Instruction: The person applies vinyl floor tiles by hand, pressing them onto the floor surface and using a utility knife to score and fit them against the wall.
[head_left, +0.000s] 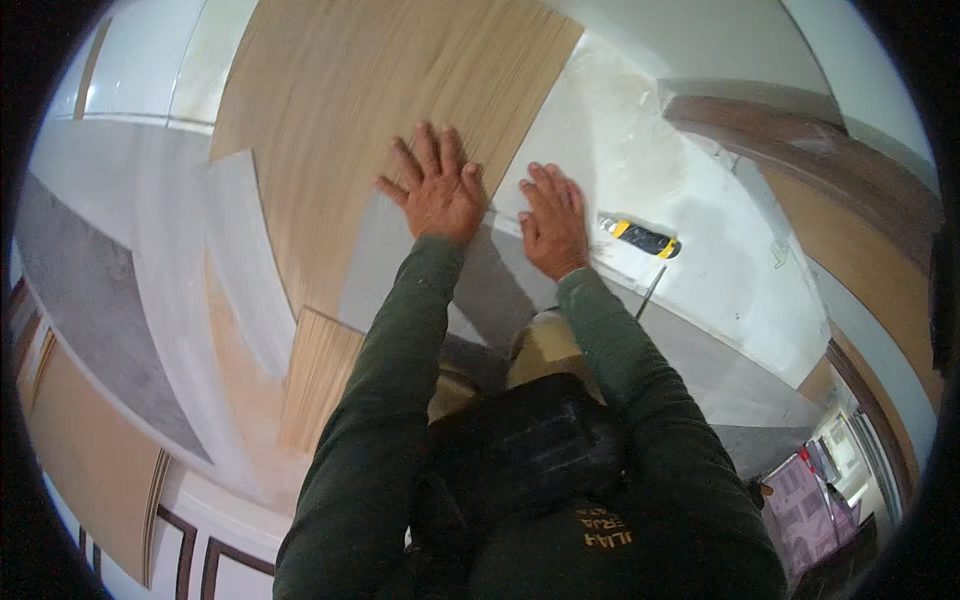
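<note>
My left hand point(437, 190) rests palm down, fingers spread, over the lower part of a large wood-grain panel point(370, 70) where it meets a grey sheet point(385, 265). My right hand point(553, 220) lies just right of it with fingers stretched out, at the edge between the panel and a white surface point(615, 110); whether it presses down, I cannot tell. Neither hand holds anything. A yellow-and-black utility knife point(645, 238) lies right of my right hand, and a thin dark rod point(650, 292) is just below it.
Pale strips point(240, 240) and a short wood-grain plank point(318, 370) lie at the left. Brown boards point(860, 260) run along the right. A tan board point(80, 440) is at lower left. A pink package point(800, 510) sits at lower right. My knees point(540, 345) are below my hands.
</note>
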